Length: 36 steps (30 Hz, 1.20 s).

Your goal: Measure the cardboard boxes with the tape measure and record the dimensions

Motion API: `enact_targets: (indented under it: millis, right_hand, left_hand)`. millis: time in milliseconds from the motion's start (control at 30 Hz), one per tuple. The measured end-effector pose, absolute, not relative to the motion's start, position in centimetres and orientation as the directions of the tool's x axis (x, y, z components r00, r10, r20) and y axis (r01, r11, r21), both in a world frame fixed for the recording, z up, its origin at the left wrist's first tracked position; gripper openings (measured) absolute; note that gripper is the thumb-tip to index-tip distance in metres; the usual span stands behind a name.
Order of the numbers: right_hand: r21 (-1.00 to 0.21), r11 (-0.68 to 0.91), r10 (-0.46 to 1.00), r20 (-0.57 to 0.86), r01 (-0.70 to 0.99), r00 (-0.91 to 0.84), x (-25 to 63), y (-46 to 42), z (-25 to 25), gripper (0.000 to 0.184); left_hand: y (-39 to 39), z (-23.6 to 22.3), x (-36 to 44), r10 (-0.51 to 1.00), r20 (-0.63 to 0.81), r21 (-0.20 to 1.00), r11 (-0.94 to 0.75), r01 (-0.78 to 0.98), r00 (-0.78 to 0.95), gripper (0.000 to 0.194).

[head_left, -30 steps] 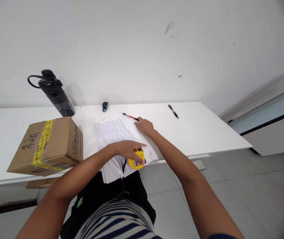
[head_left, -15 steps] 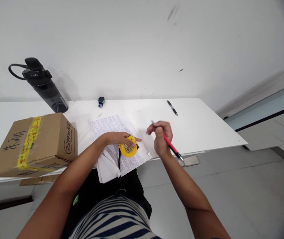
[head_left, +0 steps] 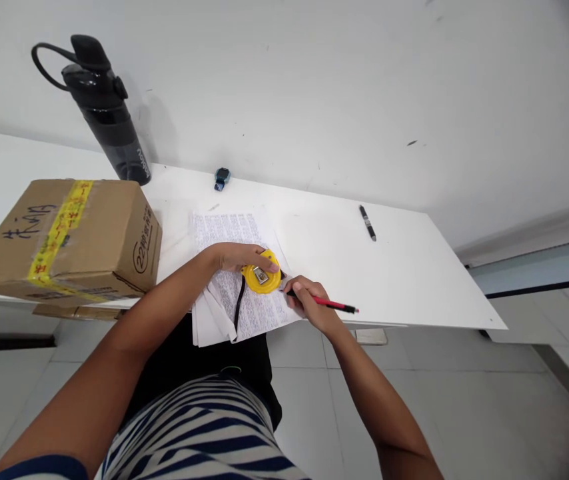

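Note:
My left hand (head_left: 234, 255) is closed over a yellow tape measure (head_left: 261, 278) resting on a stack of printed papers (head_left: 234, 267) at the near edge of the white table (head_left: 404, 267). A black strap hangs from the tape measure across the sheets. My right hand (head_left: 308, 301) grips a red pen (head_left: 334, 305), its tip close to the tape measure on the paper and its barrel pointing right.
A taped cardboard box (head_left: 69, 237) sits left of the papers. A black water bottle (head_left: 107, 113) stands at the back left against the wall. A small blue object (head_left: 221, 178) and a black pen (head_left: 367, 223) lie on the table farther back.
My right hand picked the red pen up from the far side of the papers and brought it down beside the tape measure. My left hand stayed on the tape measure.

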State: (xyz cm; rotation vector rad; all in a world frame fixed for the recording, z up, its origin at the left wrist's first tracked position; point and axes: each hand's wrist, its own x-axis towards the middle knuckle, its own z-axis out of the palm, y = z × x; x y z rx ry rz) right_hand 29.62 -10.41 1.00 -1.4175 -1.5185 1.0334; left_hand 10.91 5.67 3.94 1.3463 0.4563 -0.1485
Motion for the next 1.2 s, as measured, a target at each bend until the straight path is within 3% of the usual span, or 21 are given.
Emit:
enact_targets:
  millis: [100, 233, 1200]
  right_hand:
    - [-0.892, -0.001, 1.0, 0.008, 0.451, 0.019, 29.5, -9.8, 1.3, 0.046]
    - [-0.871, -0.051, 0.984, 0.04, 0.489, 0.173, 29.3, -9.9, 1.1, 0.042]
    - [-0.828, -0.051, 0.972, 0.088, 0.558, 0.219, 29.1, -10.3, 0.1, 0.044]
  left_hand:
    - [5.6, 3.8, 10.8, 0.165, -0.399, 0.905, 0.23, 0.358, 0.902, 0.032]
    - [5.5, 3.8, 10.9, 0.117, -0.37, 0.908, 0.257, 0.332, 0.922, 0.03]
    - [5.4, 3.3, 10.9, 0.11, -0.334, 0.91, 0.296, 0.29, 0.936, 0.027]
